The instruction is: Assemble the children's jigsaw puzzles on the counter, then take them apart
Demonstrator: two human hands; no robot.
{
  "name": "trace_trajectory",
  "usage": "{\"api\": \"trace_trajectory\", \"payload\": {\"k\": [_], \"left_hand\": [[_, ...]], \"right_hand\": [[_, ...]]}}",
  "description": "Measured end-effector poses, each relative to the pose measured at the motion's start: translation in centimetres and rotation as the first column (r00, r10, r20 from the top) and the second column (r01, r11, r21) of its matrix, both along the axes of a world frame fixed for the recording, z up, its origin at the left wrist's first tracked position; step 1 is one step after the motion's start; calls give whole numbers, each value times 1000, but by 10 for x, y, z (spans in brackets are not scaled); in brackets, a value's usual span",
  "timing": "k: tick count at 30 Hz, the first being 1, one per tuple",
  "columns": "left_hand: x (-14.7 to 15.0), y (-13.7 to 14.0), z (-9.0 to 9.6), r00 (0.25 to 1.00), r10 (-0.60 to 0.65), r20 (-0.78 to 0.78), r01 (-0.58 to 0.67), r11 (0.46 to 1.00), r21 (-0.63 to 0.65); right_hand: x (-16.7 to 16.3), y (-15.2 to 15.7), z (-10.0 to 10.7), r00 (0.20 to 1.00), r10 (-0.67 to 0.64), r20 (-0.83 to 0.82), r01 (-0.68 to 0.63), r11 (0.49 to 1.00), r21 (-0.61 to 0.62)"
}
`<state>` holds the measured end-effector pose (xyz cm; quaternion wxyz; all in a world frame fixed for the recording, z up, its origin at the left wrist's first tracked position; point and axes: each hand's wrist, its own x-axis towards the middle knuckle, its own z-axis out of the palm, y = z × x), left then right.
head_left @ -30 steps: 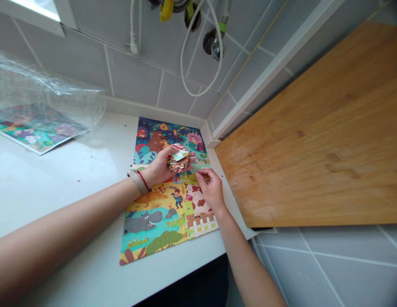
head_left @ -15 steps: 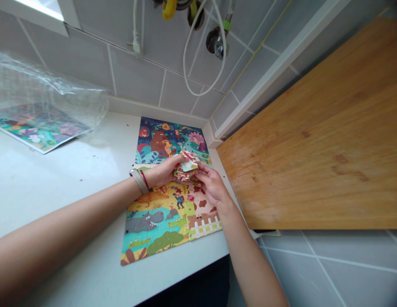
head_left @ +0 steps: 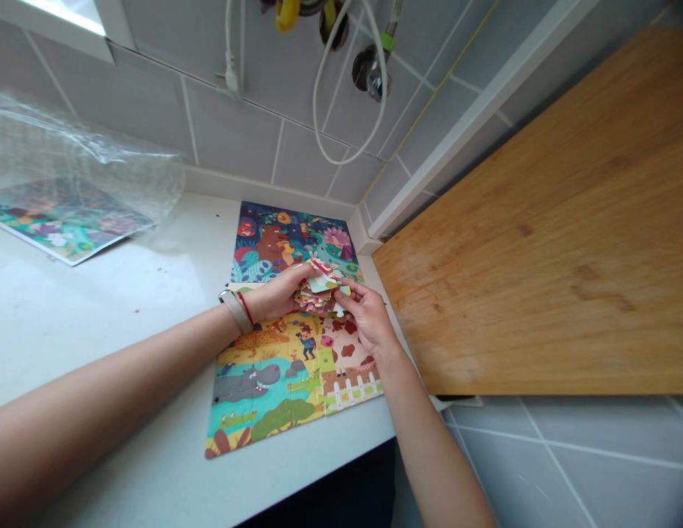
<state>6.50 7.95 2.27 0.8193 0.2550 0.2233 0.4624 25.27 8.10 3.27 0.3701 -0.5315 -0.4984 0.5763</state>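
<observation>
A stack of jigsaw puzzle pieces [head_left: 322,283] rests in my left hand [head_left: 286,291], its thumb pressed on top. My right hand [head_left: 368,314] pinches a single puzzle piece [head_left: 340,309] at the stack's right side. Both hands are held over joined puzzle sections on the counter. Beyond them lies a dark forest puzzle [head_left: 289,227] with a bear and a peacock. Nearer is a yellow and turquoise puzzle [head_left: 264,389] with a hippo and crocodiles. Along its right edge sits a section with a spotted cow and white fence [head_left: 352,389]. My hands hide part of the middle.
On the white counter [head_left: 154,315], a picture sheet [head_left: 71,227] lies at the left, partly under a clear plastic bag [head_left: 110,161]. A wooden board [head_left: 550,249] stands along the right side. A white cable [head_left: 318,110] hangs against the tiled wall.
My right hand has drawn a puzzle piece partly out from the right side of the stack. My left hand still holds the stack in nearly the same place.
</observation>
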Motion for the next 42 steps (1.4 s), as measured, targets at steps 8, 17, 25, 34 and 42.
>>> {"api": "trace_trajectory", "payload": {"k": [8, 17, 25, 34, 42], "left_hand": [[-12, 10, 3, 991, 115, 62, -108, 988, -109], [-22, 21, -14, 940, 339, 39, -335, 938, -90], [-23, 24, -18, 944, 321, 81, -314, 946, -85], [-22, 23, -16, 944, 312, 102, -300, 946, -124], [-23, 23, -16, 942, 321, 98, -307, 942, -132]], "right_hand": [[8, 7, 6, 995, -87, -46, 86, 996, -27], [-2, 22, -11, 991, -43, 128, 28, 992, 121], [-14, 23, -24, 945, -74, 318, -18, 960, 278], [-17, 23, -34, 805, -201, 558, -120, 866, 485], [-24, 8, -29, 662, -291, 691, -277, 762, 586]]}}
